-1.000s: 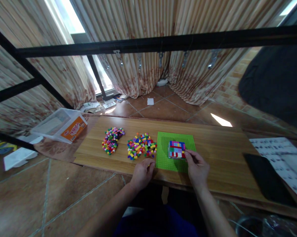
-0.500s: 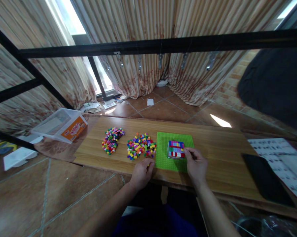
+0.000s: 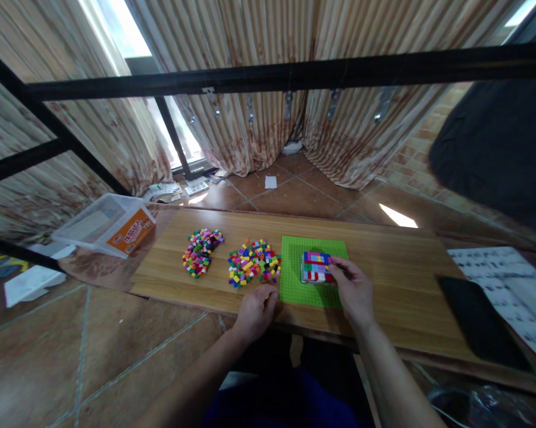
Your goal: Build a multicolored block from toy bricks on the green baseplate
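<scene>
A layered block of colourful toy bricks (image 3: 316, 268) sits on the green baseplate (image 3: 292, 291), its top striped in blue, red, white and purple. My right hand (image 3: 356, 291) is at the block's right side, thumb and index finger bent together against its upper right edge. Those fingertips hide whatever may be between them. Resting by the table's front edge, left of the baseplate, my left hand (image 3: 256, 309) is closed in a pinch, with a small yellow brick (image 3: 268, 296) just showing at the fingers. A loose pile of mixed bricks (image 3: 252, 261) lies just beyond it.
A second, curved brick pile (image 3: 200, 252) lies farther left on the wooden table (image 3: 384, 261). At the left end stands a clear plastic box (image 3: 102, 229) with an orange label. A black flat panel (image 3: 477, 321) and printed sheets (image 3: 495, 267) lie right. A black bar (image 3: 268, 77) crosses above.
My right hand's fingertips have shifted slightly toward the far right corner of the brick block. My left hand keeps its pinch in the same place. The view has tilted a little.
</scene>
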A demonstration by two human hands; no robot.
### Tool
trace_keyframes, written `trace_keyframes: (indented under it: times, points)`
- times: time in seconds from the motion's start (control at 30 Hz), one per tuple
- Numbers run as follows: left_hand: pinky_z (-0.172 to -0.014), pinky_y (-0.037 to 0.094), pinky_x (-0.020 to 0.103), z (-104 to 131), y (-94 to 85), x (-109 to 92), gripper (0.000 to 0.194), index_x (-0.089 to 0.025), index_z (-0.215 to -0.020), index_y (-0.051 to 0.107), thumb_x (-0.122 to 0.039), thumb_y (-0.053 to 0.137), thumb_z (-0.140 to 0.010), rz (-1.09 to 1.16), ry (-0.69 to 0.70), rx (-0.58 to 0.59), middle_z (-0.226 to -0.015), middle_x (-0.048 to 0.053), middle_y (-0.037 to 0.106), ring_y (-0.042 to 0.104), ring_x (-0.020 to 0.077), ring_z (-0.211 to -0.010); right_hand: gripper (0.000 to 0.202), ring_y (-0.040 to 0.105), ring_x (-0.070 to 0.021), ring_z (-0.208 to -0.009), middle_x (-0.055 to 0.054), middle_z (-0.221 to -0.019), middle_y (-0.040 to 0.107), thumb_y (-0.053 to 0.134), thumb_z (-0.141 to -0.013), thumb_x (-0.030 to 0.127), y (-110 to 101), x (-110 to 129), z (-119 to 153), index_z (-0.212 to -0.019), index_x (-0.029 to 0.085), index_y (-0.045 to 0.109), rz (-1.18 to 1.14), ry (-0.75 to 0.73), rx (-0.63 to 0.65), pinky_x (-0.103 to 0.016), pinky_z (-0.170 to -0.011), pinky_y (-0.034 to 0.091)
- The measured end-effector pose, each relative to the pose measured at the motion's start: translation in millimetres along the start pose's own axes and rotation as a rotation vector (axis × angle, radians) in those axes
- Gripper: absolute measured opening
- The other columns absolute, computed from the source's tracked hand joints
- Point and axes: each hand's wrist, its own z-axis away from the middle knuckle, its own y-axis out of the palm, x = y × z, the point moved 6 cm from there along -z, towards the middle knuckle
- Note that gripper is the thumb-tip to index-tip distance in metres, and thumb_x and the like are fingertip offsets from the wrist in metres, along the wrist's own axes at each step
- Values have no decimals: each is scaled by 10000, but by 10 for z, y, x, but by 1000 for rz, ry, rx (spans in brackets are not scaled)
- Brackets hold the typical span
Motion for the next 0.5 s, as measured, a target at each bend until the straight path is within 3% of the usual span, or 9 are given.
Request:
trace_keyframes:
  times: [0.13, 0.33, 0.5]
  points:
    - [-770, 477, 268, 5, 11, 17, 215, -193, -879, 627, -257, 428, -932, 17, -12, 1, -868, 49, 682, 639, 172, -833, 417, 529, -95, -527, -22, -786, 701, 755, -632, 423, 32, 5, -31, -966, 176, 717, -22, 93, 15, -214, -435, 388]
    - [-744, 469, 253, -30, -49, -5, 236, -189, -849, 645, -268, 435, -922, 141, -89, -23, -840, 34, 687, 635, 162, -796, 432, 453, -70, -441, 20, -639, 614, 763, -606, 423, 76, 64, -78, -942, 155, 714, 12, 125, 8, -204, -394, 362]
    - [-732, 478, 255, -419, -109, -264, 265, -190, -963, 666, -279, 419, -927, 257, -92, -108, -846, 22, 691, 627, 162, -786, 440, 527, -100, -532, -26, -752, 666, 760, -601, 427, 87, 95, -100, -941, 151, 709, 63, 99, 10, -213, -439, 399]
